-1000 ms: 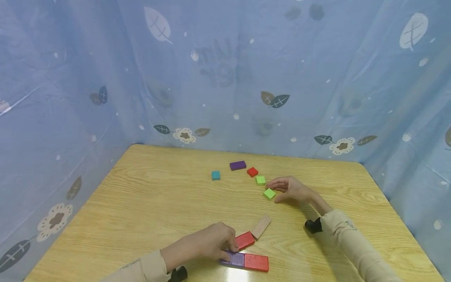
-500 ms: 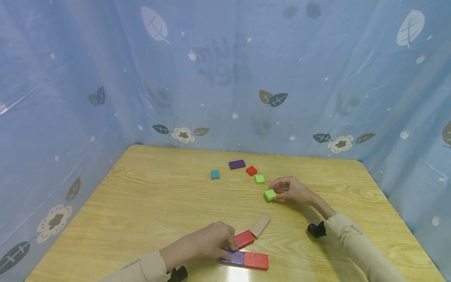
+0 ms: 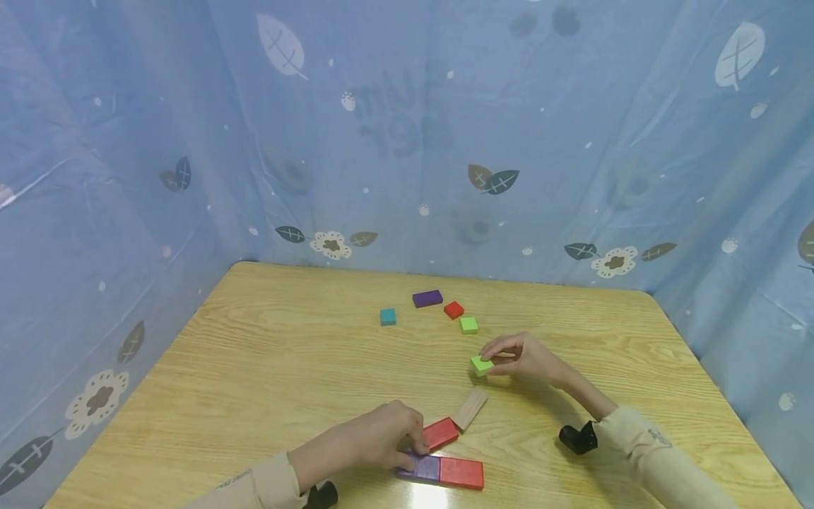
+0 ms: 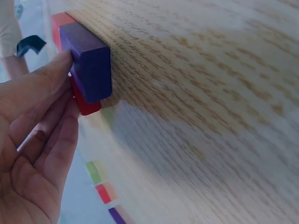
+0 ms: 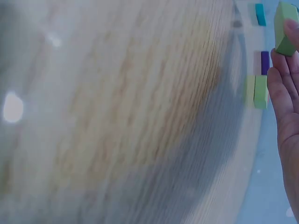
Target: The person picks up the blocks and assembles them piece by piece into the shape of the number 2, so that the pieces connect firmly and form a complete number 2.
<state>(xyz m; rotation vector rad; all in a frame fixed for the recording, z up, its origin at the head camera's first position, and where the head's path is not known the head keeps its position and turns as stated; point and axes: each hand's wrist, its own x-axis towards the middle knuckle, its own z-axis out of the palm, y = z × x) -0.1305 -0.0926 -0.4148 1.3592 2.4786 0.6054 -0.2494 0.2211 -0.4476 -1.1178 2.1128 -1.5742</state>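
**Two-Handed Block Handling**

Reference, as I stand watching: the wooden block. The right hand pinches the green block, just beyond the reference, by one end, probably to keep the rest visible. The left hand holds the purple block narrowly between thumb and fingers, on the reference's near side, likely to keep it against the row-end red block. The angled red block appears to touch the reference. Well beyond, a teal block lies apart, presumably for easy grasping.
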